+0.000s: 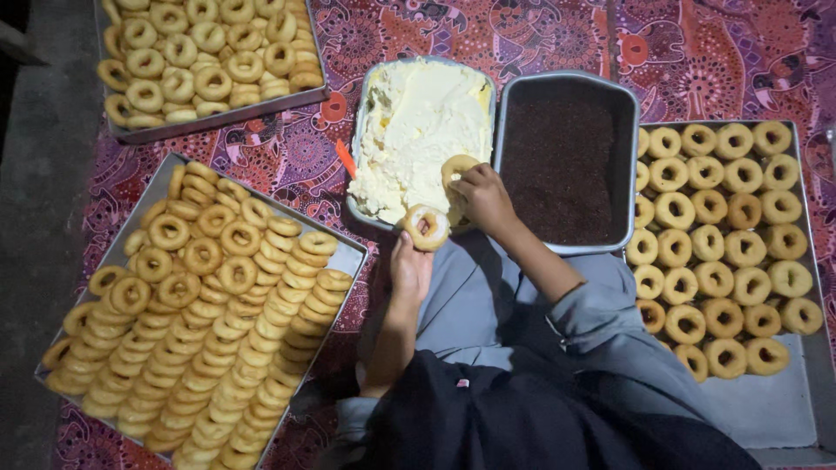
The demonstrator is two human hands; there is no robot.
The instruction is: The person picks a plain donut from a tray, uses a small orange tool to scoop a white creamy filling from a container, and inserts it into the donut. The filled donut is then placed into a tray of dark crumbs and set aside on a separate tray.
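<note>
On the patterned cloth (522, 39), the right hand (484, 198) is pressing a doughnut (456, 168), fingers clamped, into the cream tray (361, 130), while the left hand (409, 265) is gripping another ring (426, 226) just beside.

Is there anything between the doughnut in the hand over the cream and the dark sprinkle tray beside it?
Nothing visible but the two rims. The right hand holds a doughnut over the cream tray. The dark sprinkle tray sits directly alongside, touching, its surface uncovered.

Head cam, single view, straight down.
Looks from above the person's lap, close in; trays at 9, 12 and 3 o'clock fill frame.
</note>
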